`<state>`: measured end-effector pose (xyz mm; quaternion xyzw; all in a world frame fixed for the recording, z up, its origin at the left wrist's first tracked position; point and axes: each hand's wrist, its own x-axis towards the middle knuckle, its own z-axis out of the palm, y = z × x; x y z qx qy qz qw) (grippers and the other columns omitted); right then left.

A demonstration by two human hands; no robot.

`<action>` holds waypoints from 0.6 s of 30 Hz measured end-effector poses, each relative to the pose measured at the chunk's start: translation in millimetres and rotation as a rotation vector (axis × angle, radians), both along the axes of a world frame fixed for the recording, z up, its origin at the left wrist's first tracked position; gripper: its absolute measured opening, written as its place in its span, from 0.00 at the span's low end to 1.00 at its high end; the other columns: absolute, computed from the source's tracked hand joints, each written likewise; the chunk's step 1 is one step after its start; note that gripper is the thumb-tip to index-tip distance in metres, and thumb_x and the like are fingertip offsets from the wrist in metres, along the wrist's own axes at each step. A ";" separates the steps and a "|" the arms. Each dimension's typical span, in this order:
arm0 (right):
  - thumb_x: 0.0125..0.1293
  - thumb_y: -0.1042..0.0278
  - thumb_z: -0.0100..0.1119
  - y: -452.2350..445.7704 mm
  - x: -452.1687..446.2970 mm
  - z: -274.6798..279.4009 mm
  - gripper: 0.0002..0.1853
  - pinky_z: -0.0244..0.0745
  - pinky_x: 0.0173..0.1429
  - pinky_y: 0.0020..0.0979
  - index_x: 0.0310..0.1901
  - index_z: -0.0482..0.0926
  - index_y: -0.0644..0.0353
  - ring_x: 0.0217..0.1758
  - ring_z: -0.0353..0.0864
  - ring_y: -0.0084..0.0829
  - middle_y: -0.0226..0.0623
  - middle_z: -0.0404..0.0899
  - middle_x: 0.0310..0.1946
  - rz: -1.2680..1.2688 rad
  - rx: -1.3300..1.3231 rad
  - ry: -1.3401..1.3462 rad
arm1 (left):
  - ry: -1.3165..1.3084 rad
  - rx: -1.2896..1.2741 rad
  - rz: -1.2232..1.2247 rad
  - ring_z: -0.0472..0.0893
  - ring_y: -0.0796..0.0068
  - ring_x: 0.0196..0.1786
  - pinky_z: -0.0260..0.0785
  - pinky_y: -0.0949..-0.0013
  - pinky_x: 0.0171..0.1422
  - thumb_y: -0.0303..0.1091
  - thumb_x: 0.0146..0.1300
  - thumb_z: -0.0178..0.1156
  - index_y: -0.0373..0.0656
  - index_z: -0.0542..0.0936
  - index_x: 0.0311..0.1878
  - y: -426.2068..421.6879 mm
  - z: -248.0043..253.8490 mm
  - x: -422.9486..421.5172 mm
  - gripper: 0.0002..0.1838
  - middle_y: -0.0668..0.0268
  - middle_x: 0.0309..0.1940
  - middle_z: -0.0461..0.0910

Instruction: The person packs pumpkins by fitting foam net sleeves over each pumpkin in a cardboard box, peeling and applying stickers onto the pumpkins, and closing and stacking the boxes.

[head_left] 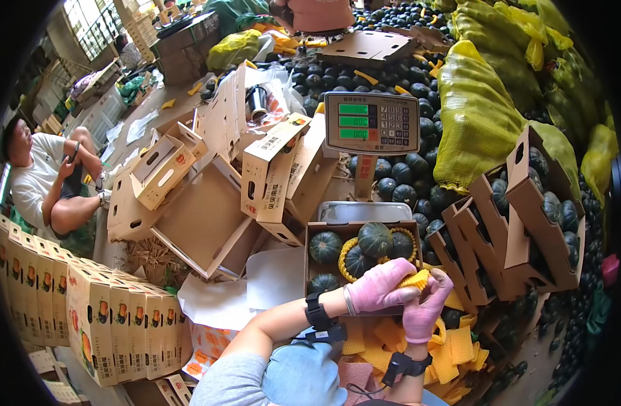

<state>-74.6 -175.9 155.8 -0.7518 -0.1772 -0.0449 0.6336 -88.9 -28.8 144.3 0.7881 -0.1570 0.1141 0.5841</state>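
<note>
My left hand [379, 287], in a pink glove, closes on a yellow foam net sleeve [415, 279]. From the right, my right hand [424, 308], also gloved in pink, pinches the same sleeve; whether anything is inside it I cannot tell. Both hands are over the front right edge of an open cardboard box [306, 265]. Inside that box are several dark green pumpkins [376, 239], some wrapped in yellow foam nets [346, 260]. More loose yellow foam nets [375, 352] lie heaped below my hands.
A digital scale display [372, 122] stands behind the box, above a metal scale pan [364, 212]. Tilted boxes of pumpkins [520, 223] and yellow mesh sacks [469, 115] are on the right. Printed cartons [114, 325] line the left, near a seated person [50, 169].
</note>
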 end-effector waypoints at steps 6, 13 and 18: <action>0.51 0.87 0.56 15.5 3.5 -4.7 0.22 0.69 0.44 0.24 0.48 0.67 0.61 0.38 0.70 0.24 0.31 0.67 0.36 -0.225 -0.143 -0.101 | -0.238 0.242 0.168 0.79 0.53 0.39 0.73 0.64 0.44 0.32 0.59 0.62 0.38 0.75 0.46 11.4 -7.9 -7.5 0.14 0.55 0.36 0.77; 0.50 0.85 0.42 -13.2 25.6 -44.7 0.10 0.75 0.44 0.33 0.29 0.75 0.68 0.33 0.79 0.36 0.39 0.79 0.30 -0.047 0.025 0.420 | 0.756 -1.300 -0.336 0.79 0.79 0.45 0.72 0.72 0.54 0.39 0.69 0.57 0.38 0.78 0.48 30.8 -23.5 -12.0 0.14 0.67 0.42 0.81; 0.47 0.80 0.57 -21.2 10.8 -30.5 0.22 0.75 0.60 0.46 0.49 0.76 0.73 0.50 0.82 0.45 0.50 0.81 0.47 0.453 0.936 0.967 | 0.663 -1.159 -0.447 0.75 0.85 0.46 0.69 0.77 0.54 0.41 0.68 0.58 0.41 0.76 0.46 45.3 -27.1 -18.5 0.13 0.74 0.41 0.78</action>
